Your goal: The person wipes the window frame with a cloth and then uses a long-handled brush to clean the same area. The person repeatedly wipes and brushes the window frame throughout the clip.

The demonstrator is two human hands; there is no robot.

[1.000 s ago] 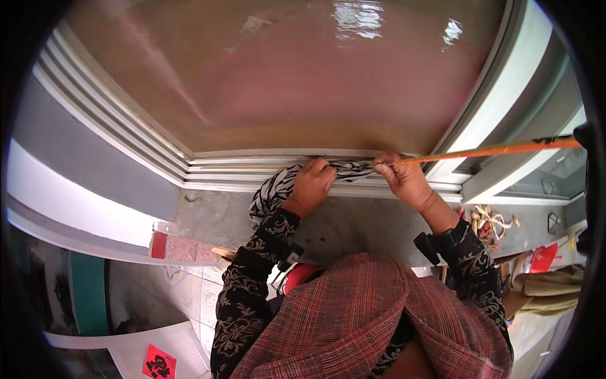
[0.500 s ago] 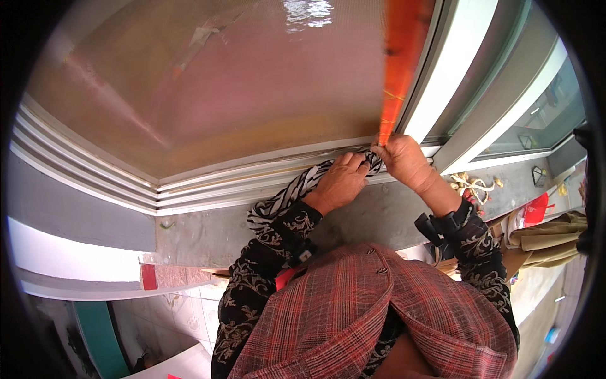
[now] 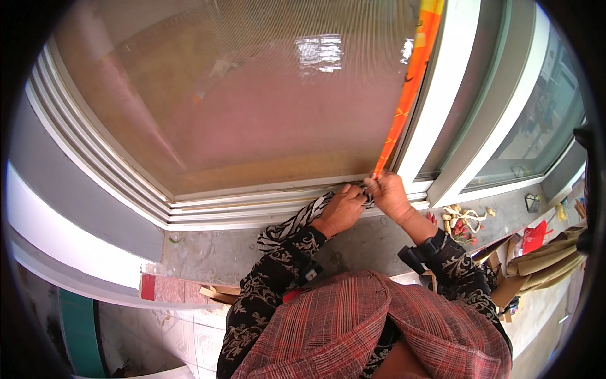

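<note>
A black-and-white striped cloth (image 3: pixel 273 237) lies bunched along the white window track. Bent fingers of my left hand (image 3: pixel 344 211) grip its right end and press it down at the track. Close beside it, my right hand (image 3: pixel 388 194) is closed around the lower end of a long orange stick with yellow markings (image 3: pixel 409 95). The stick rises along the right edge of the mesh screen (image 3: pixel 271 120), and its top leaves the view. Its bottom tip, by the cloth, is hidden by my fingers.
A grey stone sill (image 3: pixel 208 252) runs below the window track (image 3: pixel 240 218). Garlic bulbs (image 3: pixel 464 220) and red peppers lie to the right, near a small wire-framed ornament (image 3: pixel 532 202). Tan cloth (image 3: pixel 555 259) and a red bag (image 3: pixel 534 237) are farther right.
The window, sill and both hands sit lower in the picture as my view has shifted up. The stick's upper part leans more to the right. Both hands keep their holds.
</note>
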